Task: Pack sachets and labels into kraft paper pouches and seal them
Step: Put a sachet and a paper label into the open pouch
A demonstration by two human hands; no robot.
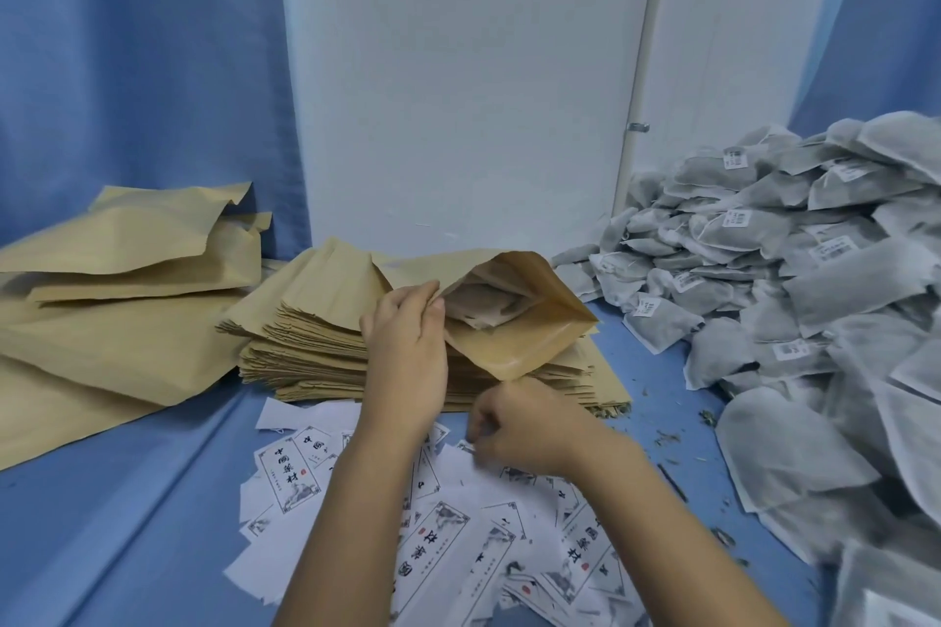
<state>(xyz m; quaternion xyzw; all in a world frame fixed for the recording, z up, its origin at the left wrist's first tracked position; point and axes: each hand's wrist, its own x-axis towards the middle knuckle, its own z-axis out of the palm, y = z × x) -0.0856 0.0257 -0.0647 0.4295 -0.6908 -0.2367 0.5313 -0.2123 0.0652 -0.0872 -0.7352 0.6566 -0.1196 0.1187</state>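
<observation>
One blue table (pixel 153 499): it ran under everything, from the left side to the right.
White wall (pixel 458 92): it stood at the back, in the middle.
Sachet pile (pixel 814 295): lots of grey sachets lay in a big heap on the right, up against the wall.
Big brown bags (pixel 112 300): they lay flat and floppy on the left, on top of each other.
Pouch stack (pixel 315 336): many flat kraft pouches sat in a thick pile in the middle, between the big brown bags and the sachet pile.
Labels (pixel 443 540): white paper slips with black writing were spread in a messy heap in front of the pouch stack, under both arms.
Open pouch (pixel 534 336): it sat on top of the pouch stack, with its mouth wide open and facing the person.
Left hand (pixel 407 346): its fingers and thumb gripped the edge of the open pouch's mouth.
Right hand (pixel 524 428): it was down on the labels with its fingers curled; it looked blurry, so I could not tell if it held a label.
Sachets inside (pixel 483 306): some could be seen deep in the open pouch.
Green crumbs (pixel 667 438): little bits lay on the table near the sachet pile.
</observation>
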